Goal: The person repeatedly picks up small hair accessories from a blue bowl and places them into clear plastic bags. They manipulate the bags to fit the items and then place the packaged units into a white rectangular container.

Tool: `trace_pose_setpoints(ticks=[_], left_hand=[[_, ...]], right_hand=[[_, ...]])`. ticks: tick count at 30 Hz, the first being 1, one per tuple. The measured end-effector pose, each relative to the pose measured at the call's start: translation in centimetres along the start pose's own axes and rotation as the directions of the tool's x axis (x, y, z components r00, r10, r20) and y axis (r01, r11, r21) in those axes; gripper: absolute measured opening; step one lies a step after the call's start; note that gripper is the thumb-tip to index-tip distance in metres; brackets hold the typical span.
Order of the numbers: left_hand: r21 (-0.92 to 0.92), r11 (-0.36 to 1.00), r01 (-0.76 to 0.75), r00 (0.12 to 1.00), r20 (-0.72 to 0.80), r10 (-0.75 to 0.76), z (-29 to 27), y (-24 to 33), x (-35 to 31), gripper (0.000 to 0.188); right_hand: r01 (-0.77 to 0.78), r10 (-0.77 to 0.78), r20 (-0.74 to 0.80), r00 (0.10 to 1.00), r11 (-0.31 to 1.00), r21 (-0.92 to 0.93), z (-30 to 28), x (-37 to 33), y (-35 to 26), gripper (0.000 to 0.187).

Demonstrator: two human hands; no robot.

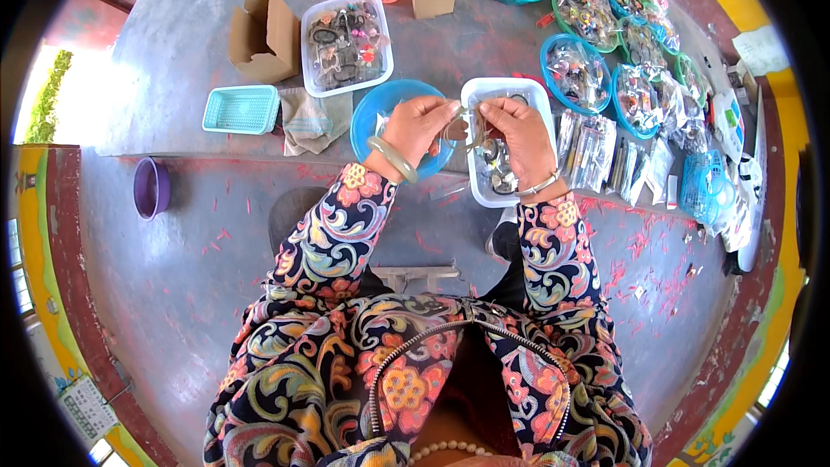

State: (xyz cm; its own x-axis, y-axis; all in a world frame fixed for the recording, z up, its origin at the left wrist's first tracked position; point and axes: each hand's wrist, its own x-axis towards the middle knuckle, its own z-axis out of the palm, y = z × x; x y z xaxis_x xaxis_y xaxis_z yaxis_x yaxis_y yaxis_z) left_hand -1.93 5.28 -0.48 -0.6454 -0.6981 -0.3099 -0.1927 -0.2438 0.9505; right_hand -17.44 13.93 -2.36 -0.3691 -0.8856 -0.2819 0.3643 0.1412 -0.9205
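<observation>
My left hand (418,131), a pale bangle at its wrist, is closed in a pinch over the round blue basin (370,105). Facing it, my right hand (524,137) pinches too, above a white tray (512,202) that holds dark and light looped trinkets (494,156). Between the fingertips hangs a small item of thin, pale brownish loops (456,129); its exact kind is too small to tell. Both hands seem to grip it. What lies in the blue basin is mostly hidden behind my left hand.
Left stand a turquoise basket (240,90), an open cardboard box (264,45), a grey cloth (309,121) and a white tray of packed trinkets (386,69). Several filled basins (548,60) crowd the right, beside bagged pens (588,151). A purple bucket (152,188) sits lower left.
</observation>
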Motion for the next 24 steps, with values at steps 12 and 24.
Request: trace_pose_setpoints(ticks=[12,24], left_hand=[[-0.023,0.998,-0.065,0.995,-0.072,0.063,-0.1,-1.0,0.3,0.031],[-0.326,0.943,-0.071,0.989,-0.143,0.026,-0.7,-1.0,0.9,0.025]], right_hand=[[0.154,-0.19,-0.099,0.977,0.944,-0.292,1.3,-0.5,-0.5,0.016],[0.059,-0.064,-0.021,0.998,0.984,-0.169,0.7,-0.3,-0.6,0.023]])
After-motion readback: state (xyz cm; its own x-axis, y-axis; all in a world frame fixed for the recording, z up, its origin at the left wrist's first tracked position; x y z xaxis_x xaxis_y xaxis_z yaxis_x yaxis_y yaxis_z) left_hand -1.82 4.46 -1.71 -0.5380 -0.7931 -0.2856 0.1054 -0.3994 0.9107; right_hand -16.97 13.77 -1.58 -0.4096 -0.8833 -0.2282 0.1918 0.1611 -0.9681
